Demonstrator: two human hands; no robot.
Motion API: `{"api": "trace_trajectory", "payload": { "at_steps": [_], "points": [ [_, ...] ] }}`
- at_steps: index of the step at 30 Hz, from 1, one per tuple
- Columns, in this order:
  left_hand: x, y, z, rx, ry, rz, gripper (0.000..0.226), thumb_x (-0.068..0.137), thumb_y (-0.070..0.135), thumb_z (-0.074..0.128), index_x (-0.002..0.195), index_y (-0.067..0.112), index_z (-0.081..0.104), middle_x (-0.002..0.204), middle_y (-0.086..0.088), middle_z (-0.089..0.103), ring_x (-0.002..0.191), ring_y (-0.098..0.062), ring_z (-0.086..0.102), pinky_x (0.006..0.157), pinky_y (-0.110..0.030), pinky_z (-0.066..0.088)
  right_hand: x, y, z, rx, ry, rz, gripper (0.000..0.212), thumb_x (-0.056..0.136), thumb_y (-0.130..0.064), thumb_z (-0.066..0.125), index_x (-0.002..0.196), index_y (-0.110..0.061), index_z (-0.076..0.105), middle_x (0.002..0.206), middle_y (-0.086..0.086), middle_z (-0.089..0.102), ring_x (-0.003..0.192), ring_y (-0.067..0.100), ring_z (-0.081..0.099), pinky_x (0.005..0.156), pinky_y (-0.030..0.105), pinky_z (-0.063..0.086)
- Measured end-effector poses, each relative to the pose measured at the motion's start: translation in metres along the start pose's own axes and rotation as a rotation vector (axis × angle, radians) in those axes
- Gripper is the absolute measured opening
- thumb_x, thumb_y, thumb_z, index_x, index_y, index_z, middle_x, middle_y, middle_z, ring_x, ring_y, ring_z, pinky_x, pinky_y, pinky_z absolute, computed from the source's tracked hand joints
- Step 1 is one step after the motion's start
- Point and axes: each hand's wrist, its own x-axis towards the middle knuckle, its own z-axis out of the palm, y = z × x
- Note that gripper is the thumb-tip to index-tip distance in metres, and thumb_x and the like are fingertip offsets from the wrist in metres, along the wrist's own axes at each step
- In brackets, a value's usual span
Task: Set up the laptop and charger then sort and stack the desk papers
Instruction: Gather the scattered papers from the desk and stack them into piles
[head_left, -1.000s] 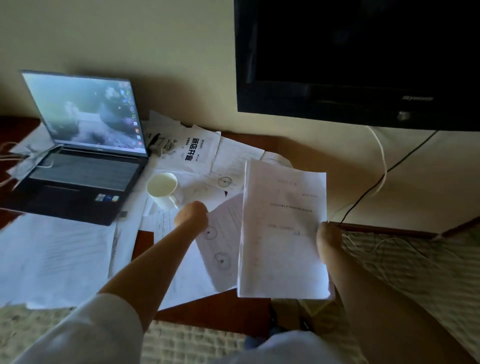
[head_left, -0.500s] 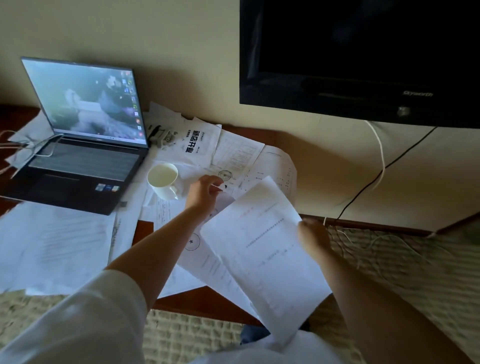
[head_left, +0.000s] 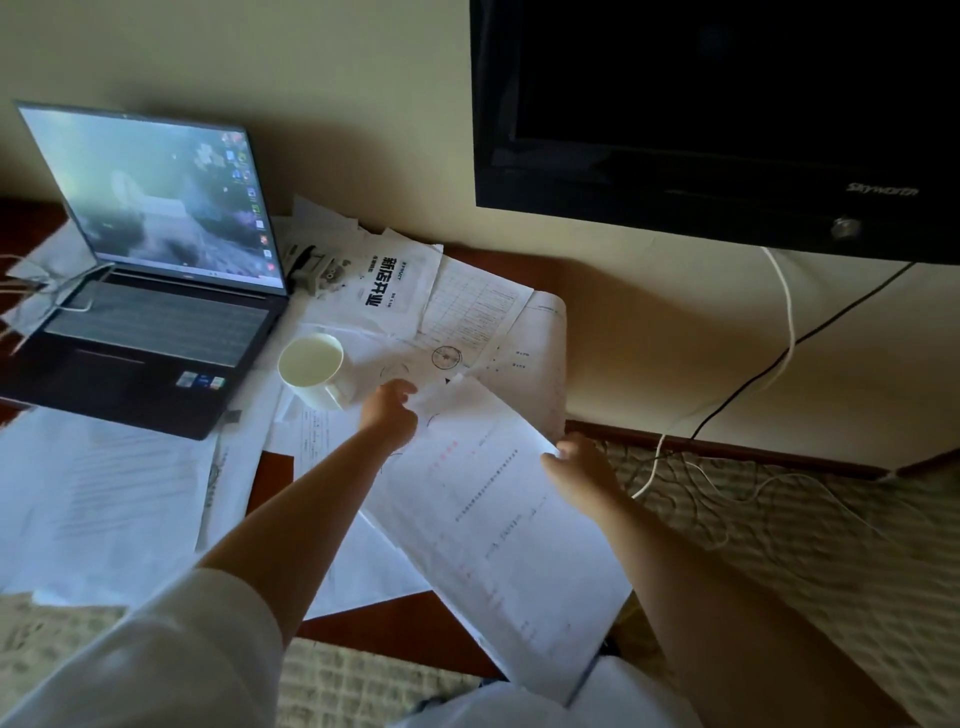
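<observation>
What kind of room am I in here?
Probably a hotel or home bedroom used as an office: a black wall-mounted television, an open dark laptop on a dark wooden desk, with loose white papers scattered about.

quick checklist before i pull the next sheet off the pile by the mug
1. Right hand grips the stack by its far edge: ok.
2. Left hand is on a loose sheet beside the mug; whether the grip is closed: cannot tell.
3. Mug clear of the pull: not ok, it stands on the papers right next to the left hand.
4. Mug contents: cannot tell, only a pale inside shows.
5. Laptop open, screen lit: ok.
6. Stack supported: not ok, its near end hangs past the desk edge.
</observation>
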Motion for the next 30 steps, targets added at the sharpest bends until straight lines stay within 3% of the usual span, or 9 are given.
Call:
{"api": "trace_trajectory", "payload": {
  "at_steps": [4,7,10,14,17,23,25,28,30],
  "points": [
    [-0.008,-0.024,-0.009,0.017,-0.07,-0.11,0.044,0.081,-0.004,0.063,0.122,0.011,0.058,0.125,-0.011,0.058,0.109,-0.027,0.058,0.081,-0.03,0.05,-0.005,0.007,-0.011,0.138,0.207,0.152,0.027,0.077,-0.022,0.041,0.089,-0.012,0.063,0.094,0.015,0.064,0.093,0.036,0.061,0.069,0.033,0.042],
    [-0.022,-0.028,-0.013,0.127,-0.112,-0.083,0.052,0.078,0.0,0.071,0.126,0.01,0.055,0.128,-0.013,0.054,0.113,-0.027,0.055,0.082,-0.029,0.047,-0.011,0.023,-0.02,0.008,0.236,0.31,0.035,0.087,-0.011,0.04,0.111,-0.003,0.064,0.113,0.02,0.064,0.106,0.038,0.059,0.082,0.035,0.046],
    [-0.036,-0.034,-0.013,0.242,-0.189,-0.054,0.067,0.069,0.011,0.083,0.127,0.011,0.051,0.122,-0.011,0.055,0.108,-0.028,0.057,0.085,-0.034,0.049,-0.028,0.035,-0.019,-0.084,0.254,0.404,0.037,0.086,-0.012,0.04,0.117,-0.007,0.062,0.117,0.017,0.063,0.107,0.035,0.059,0.087,0.038,0.047],
    [-0.052,-0.045,-0.006,0.265,-0.213,-0.048,0.024,0.076,0.017,0.078,0.094,0.008,0.065,0.096,-0.008,0.065,0.083,-0.022,0.059,0.07,-0.029,0.048,-0.053,0.052,-0.019,-0.052,0.306,0.54,0.038,0.093,-0.012,0.037,0.119,0.004,0.058,0.124,0.023,0.057,0.115,0.038,0.054,0.089,0.038,0.044],
    [-0.063,-0.048,-0.008,-0.019,-0.136,-0.155,0.009,0.086,0.008,0.065,0.078,0.007,0.061,0.078,-0.011,0.064,0.067,-0.022,0.062,0.06,-0.03,0.055,-0.073,0.063,-0.018,0.014,0.334,0.585,0.038,0.097,-0.013,0.034,0.122,0.009,0.054,0.127,0.025,0.055,0.116,0.038,0.053,0.088,0.04,0.044],
    [-0.093,-0.06,-0.023,-0.459,-0.06,-0.284,0.012,0.092,0.008,0.059,0.082,0.009,0.053,0.09,-0.011,0.059,0.071,-0.022,0.065,0.06,-0.029,0.059,-0.108,0.067,-0.002,0.011,0.32,0.599,0.035,0.098,-0.012,0.037,0.126,0.004,0.052,0.127,0.022,0.054,0.118,0.036,0.052,0.095,0.038,0.044],
    [-0.105,-0.07,-0.02,-0.614,-0.065,-0.345,0.007,0.093,0.003,0.056,0.087,0.005,0.054,0.089,-0.013,0.061,0.066,-0.022,0.067,0.055,-0.028,0.059,-0.119,0.067,0.011,0.084,0.321,0.561,0.041,0.099,-0.016,0.027,0.128,0.004,0.048,0.131,0.022,0.05,0.122,0.036,0.047,0.098,0.039,0.039],
    [-0.13,-0.086,-0.01,-0.898,-0.089,-0.511,0.01,0.09,-0.007,0.052,0.097,-0.007,0.058,0.081,-0.019,0.066,0.055,-0.022,0.069,0.057,-0.033,0.06,-0.128,0.066,0.024,0.14,0.338,0.557,0.037,0.101,-0.011,0.029,0.13,0.007,0.045,0.133,0.025,0.048,0.124,0.037,0.046,0.104,0.04,0.039],
    [-0.149,-0.091,-0.007,-1.012,-0.153,-0.577,0.019,0.084,-0.015,0.054,0.103,-0.013,0.057,0.085,-0.022,0.065,0.063,-0.026,0.067,0.05,-0.033,0.059,-0.131,0.063,0.031,0.27,0.337,0.56,0.04,0.102,-0.015,0.028,0.132,0.006,0.044,0.128,0.022,0.05,0.118,0.033,0.048,0.095,0.027,0.04]
  ]
}}
